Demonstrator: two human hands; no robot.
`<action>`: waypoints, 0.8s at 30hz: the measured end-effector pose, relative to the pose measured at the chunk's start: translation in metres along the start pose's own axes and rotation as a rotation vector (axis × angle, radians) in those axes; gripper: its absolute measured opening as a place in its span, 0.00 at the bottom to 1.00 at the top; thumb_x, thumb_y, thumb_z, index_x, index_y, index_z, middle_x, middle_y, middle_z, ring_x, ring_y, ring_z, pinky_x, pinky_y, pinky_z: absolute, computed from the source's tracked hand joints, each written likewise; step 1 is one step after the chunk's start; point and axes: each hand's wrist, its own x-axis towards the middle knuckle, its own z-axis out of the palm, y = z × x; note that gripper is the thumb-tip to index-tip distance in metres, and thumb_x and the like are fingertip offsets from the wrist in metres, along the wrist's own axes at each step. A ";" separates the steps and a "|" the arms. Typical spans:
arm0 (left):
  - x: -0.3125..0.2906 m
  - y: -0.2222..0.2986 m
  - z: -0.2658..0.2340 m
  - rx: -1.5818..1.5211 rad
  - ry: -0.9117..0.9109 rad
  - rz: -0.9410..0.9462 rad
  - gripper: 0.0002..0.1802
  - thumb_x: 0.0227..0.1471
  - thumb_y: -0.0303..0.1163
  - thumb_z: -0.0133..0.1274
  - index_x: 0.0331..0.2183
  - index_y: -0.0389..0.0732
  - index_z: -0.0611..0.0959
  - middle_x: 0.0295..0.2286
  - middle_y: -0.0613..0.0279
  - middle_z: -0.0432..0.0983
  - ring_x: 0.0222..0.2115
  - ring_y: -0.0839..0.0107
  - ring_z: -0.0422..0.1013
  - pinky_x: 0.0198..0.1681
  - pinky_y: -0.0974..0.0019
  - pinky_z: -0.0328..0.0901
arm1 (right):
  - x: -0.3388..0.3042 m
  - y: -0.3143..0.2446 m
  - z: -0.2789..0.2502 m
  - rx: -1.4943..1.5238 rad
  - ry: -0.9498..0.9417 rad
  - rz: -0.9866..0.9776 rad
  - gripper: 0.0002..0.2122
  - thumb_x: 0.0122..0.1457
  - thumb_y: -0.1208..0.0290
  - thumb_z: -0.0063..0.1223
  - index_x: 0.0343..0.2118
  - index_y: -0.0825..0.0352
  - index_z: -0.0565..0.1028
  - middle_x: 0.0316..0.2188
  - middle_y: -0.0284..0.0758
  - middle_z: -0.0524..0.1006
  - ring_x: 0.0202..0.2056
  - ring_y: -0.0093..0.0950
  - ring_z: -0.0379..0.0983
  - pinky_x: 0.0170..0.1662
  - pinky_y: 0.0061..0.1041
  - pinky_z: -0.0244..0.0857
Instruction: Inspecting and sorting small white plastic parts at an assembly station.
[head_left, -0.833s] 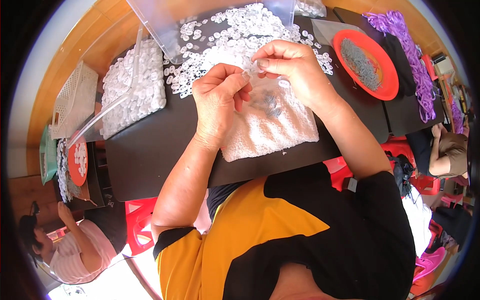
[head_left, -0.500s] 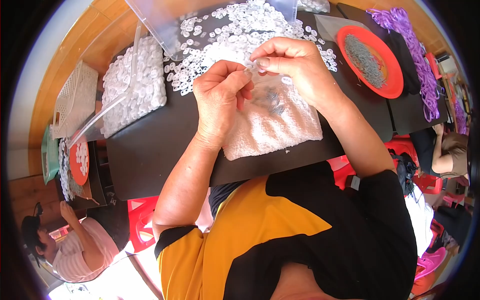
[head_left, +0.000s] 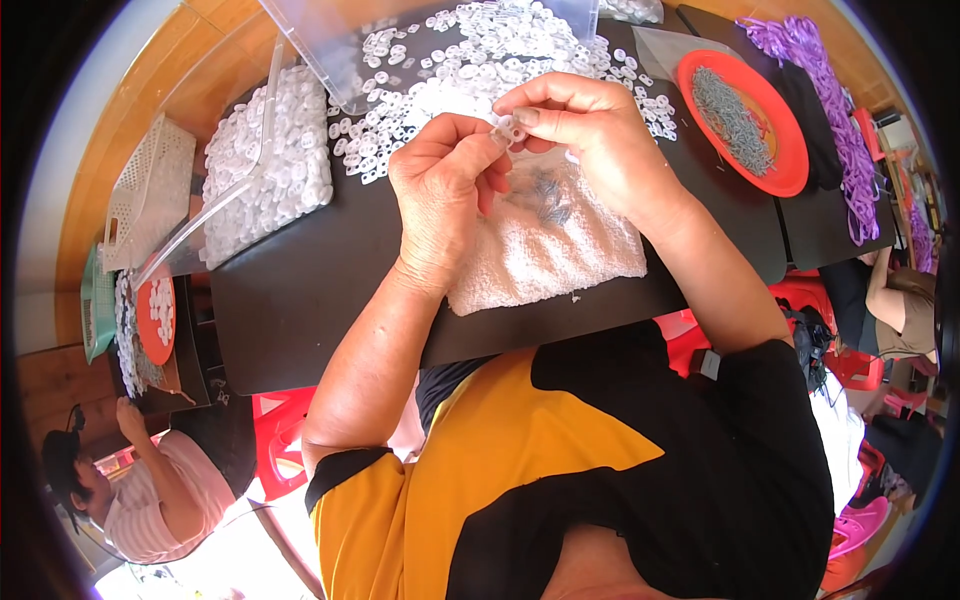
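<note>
Over a folded pale towel [head_left: 545, 270], my two hands meet at the fingertips. Between them is a small white plastic piece with holes [head_left: 510, 131]. My left hand [head_left: 440, 185] pinches its near side with thumb and forefinger, the other fingers curled in. Thumb and forefinger of my right hand [head_left: 605, 130] close on its far side. Small grey metal pins [head_left: 550, 200] lie on the towel under my hands. Beyond my fingers spreads a loose heap of similar white pieces [head_left: 510, 40]. Whether a pin is in my fingers, I cannot make out.
A clear bin of white pieces [head_left: 270, 150] stands left on the dark table [head_left: 310, 300]. To the right are a red plate [head_left: 795, 150] of grey pins and purple ribbon [head_left: 850, 150]. A clear tub [head_left: 325, 50] stands behind. Another person [head_left: 165, 490] sits at left.
The white piece now shows more plainly, its holes facing up between my fingertips. My right fingertips have shifted slightly left; both hands stay over the towel.
</note>
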 end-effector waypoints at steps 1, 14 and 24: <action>0.000 0.000 0.000 0.000 0.000 0.000 0.04 0.50 0.25 0.53 0.27 0.33 0.79 0.19 0.62 0.75 0.16 0.79 0.68 0.16 0.77 0.58 | 0.000 0.000 -0.001 -0.006 0.004 0.004 0.08 0.60 0.74 0.52 0.39 0.70 0.79 0.32 0.31 0.79 0.33 0.19 0.73 0.41 0.19 0.66; 0.001 0.002 -0.001 -0.044 -0.070 0.019 0.04 0.52 0.25 0.56 0.31 0.33 0.79 0.22 0.62 0.76 0.18 0.78 0.70 0.18 0.77 0.60 | -0.001 -0.006 -0.003 -0.100 -0.004 0.022 0.08 0.60 0.70 0.53 0.33 0.70 0.77 0.26 0.30 0.77 0.29 0.18 0.73 0.34 0.17 0.66; 0.001 0.002 -0.002 -0.108 -0.194 0.079 0.07 0.50 0.21 0.58 0.34 0.34 0.78 0.26 0.59 0.78 0.22 0.76 0.72 0.21 0.76 0.64 | -0.001 -0.014 -0.013 -0.063 -0.087 0.049 0.08 0.57 0.69 0.53 0.29 0.68 0.78 0.22 0.29 0.76 0.24 0.17 0.73 0.29 0.16 0.62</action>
